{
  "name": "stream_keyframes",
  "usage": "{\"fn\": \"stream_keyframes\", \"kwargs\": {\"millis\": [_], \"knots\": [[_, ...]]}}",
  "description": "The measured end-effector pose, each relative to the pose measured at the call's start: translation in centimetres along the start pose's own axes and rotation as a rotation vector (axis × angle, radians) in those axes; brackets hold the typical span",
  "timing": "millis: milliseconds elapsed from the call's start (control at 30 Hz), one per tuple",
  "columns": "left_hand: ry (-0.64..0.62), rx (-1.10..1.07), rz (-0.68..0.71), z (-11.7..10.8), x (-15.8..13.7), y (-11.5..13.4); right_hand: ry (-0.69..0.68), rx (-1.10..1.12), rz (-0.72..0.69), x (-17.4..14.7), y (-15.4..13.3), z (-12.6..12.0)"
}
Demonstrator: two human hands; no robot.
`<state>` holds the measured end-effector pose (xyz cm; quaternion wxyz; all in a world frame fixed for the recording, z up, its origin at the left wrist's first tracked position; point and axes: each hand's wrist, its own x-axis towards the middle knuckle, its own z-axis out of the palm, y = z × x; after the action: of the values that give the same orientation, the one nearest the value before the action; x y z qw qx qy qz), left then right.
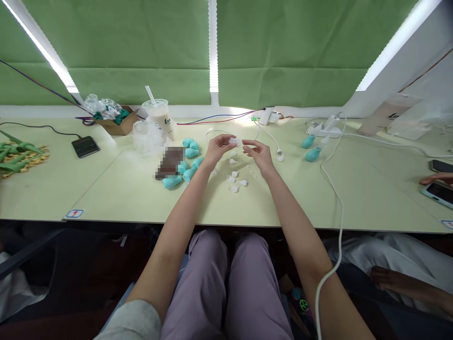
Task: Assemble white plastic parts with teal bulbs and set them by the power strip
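Above the table, my left hand (220, 147) and my right hand (260, 153) meet at a small clear-white plastic piece (234, 140). The left fingers pinch it, and the right fingertips close on its right end; its exact kind is too small to make out. Several little white teardrop-shaped parts (242, 182) lie on the tabletop below. Left of my forearm are several turquoise squeeze bulbs (172, 182) around a blurred dark rectangle (171, 163). Two more turquoise bulbs (313, 154) with clear tips lie to the right.
A drink cup with a straw (160, 115), a plastic bag (148, 137) and an open cardboard box (118, 123) stand at the back left. A white cable (332, 186) crosses on the right, over my right arm. Another person's hand (439, 178) is by a phone (439, 192).
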<state>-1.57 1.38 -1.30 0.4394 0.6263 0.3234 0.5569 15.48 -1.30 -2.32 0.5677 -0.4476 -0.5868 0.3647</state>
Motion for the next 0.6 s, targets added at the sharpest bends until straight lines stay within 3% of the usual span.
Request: {"fn": "stream_keyframes", "kwargs": {"millis": [67,200,300,367,467,600], "knots": [[0.026,-0.002,0.001,-0.3,0.1,0.0,0.116,-0.082,-0.006,0.2,0.0,-0.7],[0.041,0.011,-0.012,-0.7,0.2,-0.2,0.535,-0.379,0.061,0.7,-0.1,-3.5],[0.022,-0.003,-0.009,-0.7,0.3,-0.3,0.685,-0.599,0.158,0.7,0.0,-6.0],[0.003,-0.028,-0.009,-0.6,0.2,-0.2,0.662,-0.737,0.213,0.6,0.4,-7.5],[-0.038,-0.06,-0.006,-0.5,0.1,0.0,0.521,-0.891,0.351,0.4,1.4,-8.7],[-0.096,-0.095,0.024,-0.6,0.1,-0.1,0.355,-0.95,0.473,0.2,2.8,-9.2]]}}
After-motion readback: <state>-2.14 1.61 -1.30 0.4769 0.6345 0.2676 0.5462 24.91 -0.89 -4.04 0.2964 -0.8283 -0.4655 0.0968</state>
